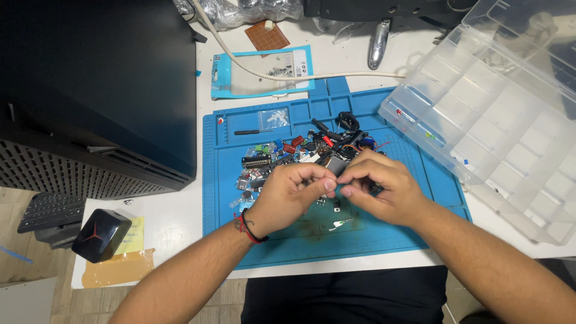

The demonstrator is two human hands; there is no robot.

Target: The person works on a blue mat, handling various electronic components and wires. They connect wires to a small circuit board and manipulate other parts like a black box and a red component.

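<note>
Both hands meet over the mat; left hand and right hand pinch a small grey part between fingertips, near the parts pile.

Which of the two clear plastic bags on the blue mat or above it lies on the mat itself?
The small clear bag in the blue mat's upper tray; the larger blue-edged bag lies on the white table beyond.

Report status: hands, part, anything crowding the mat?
Both hands, left hand and right hand, pinch one small dark component above the blue mat. Parts pile close behind. Clear organizer box at right.
</note>
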